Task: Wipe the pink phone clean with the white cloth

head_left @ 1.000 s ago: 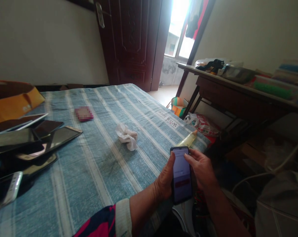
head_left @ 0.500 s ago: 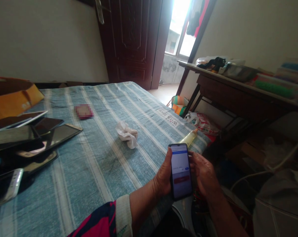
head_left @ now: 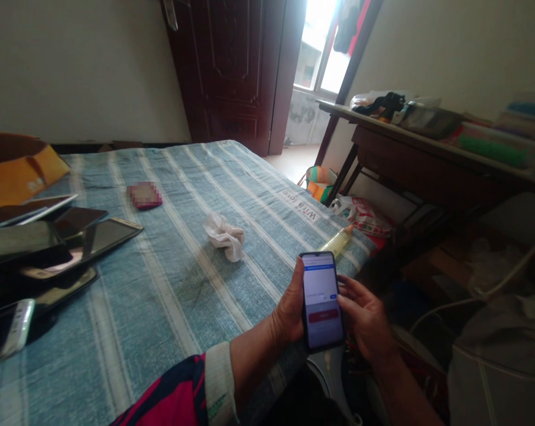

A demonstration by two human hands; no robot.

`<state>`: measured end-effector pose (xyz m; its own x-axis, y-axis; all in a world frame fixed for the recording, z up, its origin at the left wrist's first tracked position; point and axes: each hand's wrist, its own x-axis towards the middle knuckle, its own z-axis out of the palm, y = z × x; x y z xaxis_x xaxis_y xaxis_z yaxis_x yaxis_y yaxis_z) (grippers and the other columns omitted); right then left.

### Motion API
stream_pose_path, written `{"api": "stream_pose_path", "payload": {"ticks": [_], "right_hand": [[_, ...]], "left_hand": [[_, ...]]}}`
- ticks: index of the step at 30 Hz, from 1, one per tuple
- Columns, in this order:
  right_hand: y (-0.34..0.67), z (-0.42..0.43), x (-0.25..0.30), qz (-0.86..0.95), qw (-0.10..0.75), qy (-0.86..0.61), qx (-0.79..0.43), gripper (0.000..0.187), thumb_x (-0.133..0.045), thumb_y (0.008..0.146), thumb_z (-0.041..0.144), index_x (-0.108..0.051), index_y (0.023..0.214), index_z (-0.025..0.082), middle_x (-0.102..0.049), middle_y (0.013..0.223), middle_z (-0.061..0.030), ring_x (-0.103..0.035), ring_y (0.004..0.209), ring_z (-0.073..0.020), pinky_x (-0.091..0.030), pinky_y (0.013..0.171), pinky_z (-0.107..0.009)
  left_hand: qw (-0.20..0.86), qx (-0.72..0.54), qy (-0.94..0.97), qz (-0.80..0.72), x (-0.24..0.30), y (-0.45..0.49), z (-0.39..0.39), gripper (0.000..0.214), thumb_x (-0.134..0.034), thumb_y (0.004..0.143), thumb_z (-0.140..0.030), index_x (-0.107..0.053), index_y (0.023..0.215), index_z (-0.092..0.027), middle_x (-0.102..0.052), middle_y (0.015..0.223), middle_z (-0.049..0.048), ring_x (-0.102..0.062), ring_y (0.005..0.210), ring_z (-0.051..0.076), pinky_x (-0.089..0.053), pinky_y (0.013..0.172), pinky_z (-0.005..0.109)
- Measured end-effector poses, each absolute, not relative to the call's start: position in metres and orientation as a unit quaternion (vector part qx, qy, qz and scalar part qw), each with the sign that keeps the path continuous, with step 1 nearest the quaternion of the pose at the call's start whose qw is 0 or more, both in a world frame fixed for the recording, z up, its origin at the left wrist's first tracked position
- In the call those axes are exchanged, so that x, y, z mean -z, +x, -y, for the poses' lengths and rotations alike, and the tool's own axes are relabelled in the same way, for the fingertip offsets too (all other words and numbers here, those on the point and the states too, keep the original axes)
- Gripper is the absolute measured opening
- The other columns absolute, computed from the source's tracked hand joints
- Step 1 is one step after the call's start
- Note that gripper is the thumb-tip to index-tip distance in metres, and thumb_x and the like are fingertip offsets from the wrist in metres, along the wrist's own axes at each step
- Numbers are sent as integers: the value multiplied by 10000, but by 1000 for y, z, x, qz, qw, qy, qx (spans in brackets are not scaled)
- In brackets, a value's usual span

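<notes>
I hold a dark smartphone (head_left: 321, 299) upright in front of me, its screen lit white with a red bar. My left hand (head_left: 288, 309) wraps round its left edge. My right hand (head_left: 365, 316) cups the right side, thumb resting on the screen near the middle. Both hands hover over the near right corner of a bed covered in a blue striped cloth (head_left: 169, 278). A crumpled white cloth (head_left: 225, 235) lies on the bed beyond the phone. A yellowish bottle (head_left: 337, 240) lies at the bed's right edge.
Several dark phones (head_left: 41, 248) are piled at the bed's left side beside an orange-brown box (head_left: 21, 171). A small pink object (head_left: 144, 195) lies further back. A cluttered wooden table (head_left: 427, 154) stands to the right, bags (head_left: 365, 216) beneath it. A dark door (head_left: 232, 71) is behind.
The phone and both hands have risen slightly and shifted left in view. My right thumb has moved from the phone's edge onto the screen. The screen content has changed slightly.
</notes>
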<state>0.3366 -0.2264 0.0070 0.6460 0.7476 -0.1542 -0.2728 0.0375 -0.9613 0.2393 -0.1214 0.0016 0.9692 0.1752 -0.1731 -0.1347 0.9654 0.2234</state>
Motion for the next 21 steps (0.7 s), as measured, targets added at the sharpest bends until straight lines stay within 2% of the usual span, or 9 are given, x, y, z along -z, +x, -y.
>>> {"api": "stream_pose_path", "payload": {"ticks": [8,11,16,21], "right_hand": [[334,223,-5,197,688,-602,-354,504,-845,613,309,-669,1071,194,-736,927,-51,-691,847,-221,-553,791,-349],[335,223,-4,188,697,-590,-362,461,-817,668,361,-668,1072,195,-737,906,-44,-690,813,-200,-553,750,-313],[335,224,-3,176,712,-567,-375,441,-739,757,450,-663,1093,176,-739,854,-58,-684,717,-181,-540,625,-272],[335,224,-1,174,718,-561,-374,448,-722,769,483,-663,1087,172,-742,874,-74,-689,736,-188,-539,629,-276]], "left_hand": [[986,-82,115,-94,-1,239,122,820,-349,812,-788,-659,1022,-58,-735,895,164,-703,761,219,-530,759,311],[985,-91,101,-103,0,239,123,779,-388,820,-764,-666,1017,-64,-738,849,140,-702,741,208,-533,768,312],[987,-92,90,-91,-1,239,123,795,-349,840,-756,-664,1035,-52,-739,844,144,-707,753,210,-534,789,321],[989,-77,103,-76,1,240,123,859,-326,814,-791,-652,1071,-39,-739,869,171,-707,754,218,-530,816,339]]}}
